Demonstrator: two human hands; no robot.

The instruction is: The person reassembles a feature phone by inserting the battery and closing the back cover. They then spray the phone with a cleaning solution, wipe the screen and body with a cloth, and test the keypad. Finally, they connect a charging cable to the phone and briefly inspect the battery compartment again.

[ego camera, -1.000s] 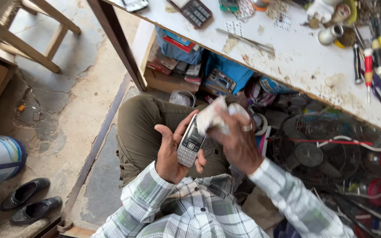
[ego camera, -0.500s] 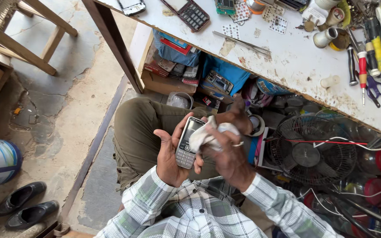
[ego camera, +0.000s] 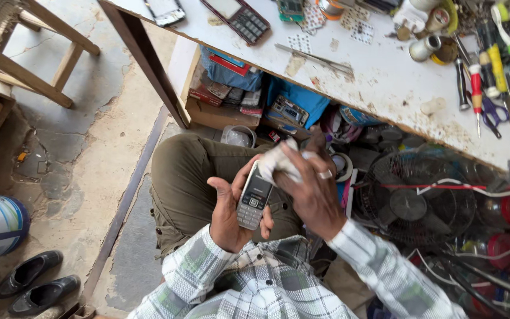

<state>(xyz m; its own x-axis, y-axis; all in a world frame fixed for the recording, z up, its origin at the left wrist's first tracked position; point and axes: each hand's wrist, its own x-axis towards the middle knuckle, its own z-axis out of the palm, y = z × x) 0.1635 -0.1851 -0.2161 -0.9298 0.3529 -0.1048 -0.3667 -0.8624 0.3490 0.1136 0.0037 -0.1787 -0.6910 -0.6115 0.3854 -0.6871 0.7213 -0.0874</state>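
The white counter (ego camera: 385, 88), its top stained and chipped, runs across the upper part of the view, well above the grey keypad phone (ego camera: 254, 198) that everything else sits around. Under the counter and to the right of the phone lies a black wire fan guard (ego camera: 411, 204), round and open-meshed, among loose cables. Far to the left of the phone, a pair of glossy black shoes (ego camera: 33, 282) rests on the cracked concrete floor.

The phone itself is held over the person's lap, above olive trousers. The left hand (ego camera: 228, 215) cradles it from below, palm up and fingers curled around its lower half, apparently to keep the slim plastic body steady and face-up. The right hand (ego camera: 309, 189), wearing a ring, is bunched around a crumpled white cloth (ego camera: 278, 162) and presses it against the phone's top end, where the screen sits; that grip looks suited to wiping the smooth face.

Up on the counter, beyond the phone, lie a dark red calculator (ego camera: 238, 19) and several screwdrivers (ego camera: 476, 88) with coloured handles.
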